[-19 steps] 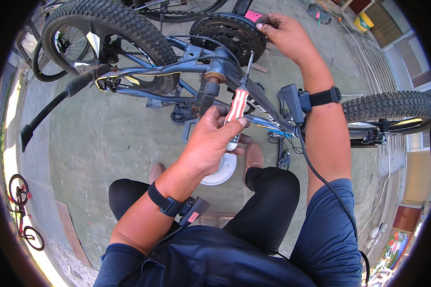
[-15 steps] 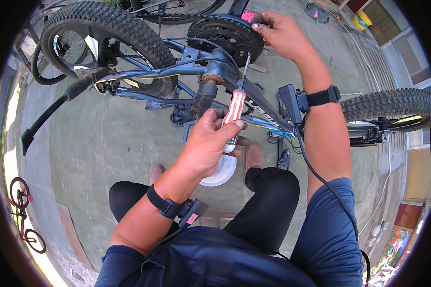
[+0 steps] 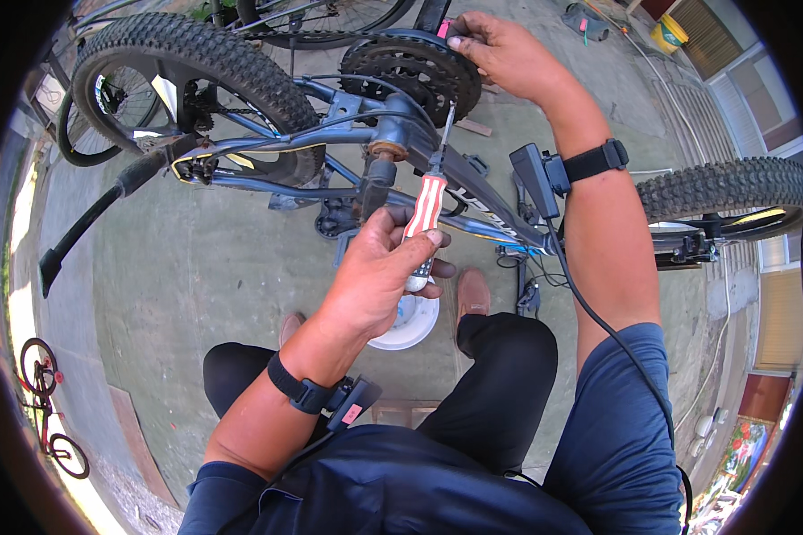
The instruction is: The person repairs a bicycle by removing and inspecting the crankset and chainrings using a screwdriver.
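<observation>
My left hand (image 3: 379, 267) is closed around the handle of a screwdriver (image 3: 426, 205) with red and white stripes and a dark star-dotted end. Its metal shaft points up and away, and its tip is near the lower right edge of the bicycle's black chainrings (image 3: 410, 76). My right hand (image 3: 500, 53) is at the upper right rim of the chainrings, with thumb and forefinger pinched together. What they hold, if anything, is too small to make out. A small pink patch (image 3: 443, 28) shows beside those fingertips. The blue-grey bicycle frame (image 3: 339, 134) lies across in front of me.
A knobby wheel (image 3: 196, 80) is at the upper left, and another tyre (image 3: 723, 201) at the right. Below my left hand, a white basin (image 3: 410, 323) rests on the floor between my feet. A yellow bucket (image 3: 669, 34) stands far right; a small red bicycle (image 3: 45, 401) is far left.
My right hand has shifted slightly left and up along the chainring rim, covering more of the pink patch. The screwdriver has moved slightly left and stays in my left hand.
</observation>
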`<action>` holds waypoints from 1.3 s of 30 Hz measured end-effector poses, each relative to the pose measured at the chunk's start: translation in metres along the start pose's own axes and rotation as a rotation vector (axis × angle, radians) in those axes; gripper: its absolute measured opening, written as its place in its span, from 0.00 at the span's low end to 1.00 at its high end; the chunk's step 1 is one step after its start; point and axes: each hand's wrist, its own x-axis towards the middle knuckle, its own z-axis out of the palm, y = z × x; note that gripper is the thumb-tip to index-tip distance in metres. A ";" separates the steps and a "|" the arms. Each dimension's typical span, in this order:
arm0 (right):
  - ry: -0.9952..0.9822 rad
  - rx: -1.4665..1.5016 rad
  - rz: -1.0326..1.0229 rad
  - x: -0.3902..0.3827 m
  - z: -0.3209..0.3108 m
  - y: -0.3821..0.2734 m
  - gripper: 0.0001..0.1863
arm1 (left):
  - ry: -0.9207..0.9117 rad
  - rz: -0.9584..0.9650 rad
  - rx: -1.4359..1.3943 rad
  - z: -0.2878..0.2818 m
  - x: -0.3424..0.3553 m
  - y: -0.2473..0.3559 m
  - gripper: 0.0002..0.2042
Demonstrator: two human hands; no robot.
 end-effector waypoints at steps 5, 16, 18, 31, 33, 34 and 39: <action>-0.114 0.304 0.228 -0.009 -0.005 0.003 0.16 | 0.006 -0.015 0.007 -0.001 -0.001 0.001 0.20; -0.139 0.564 0.341 -0.027 -0.005 0.016 0.15 | -0.003 -0.018 -0.039 -0.004 0.001 -0.002 0.19; -0.103 0.602 0.325 -0.024 0.000 0.015 0.15 | 0.003 -0.016 -0.051 -0.006 0.000 -0.003 0.19; 0.017 0.578 0.239 -0.019 0.008 0.016 0.13 | -0.001 -0.018 -0.073 -0.009 -0.001 -0.007 0.19; 0.016 0.545 0.240 -0.018 0.009 0.018 0.13 | -0.004 -0.016 -0.073 -0.009 -0.001 -0.007 0.19; 0.019 0.544 0.242 -0.018 0.009 0.018 0.13 | -0.005 -0.016 -0.075 -0.008 -0.001 -0.006 0.19; 0.046 0.513 0.248 -0.020 0.012 0.014 0.13 | -0.003 -0.014 -0.075 -0.008 -0.002 -0.006 0.18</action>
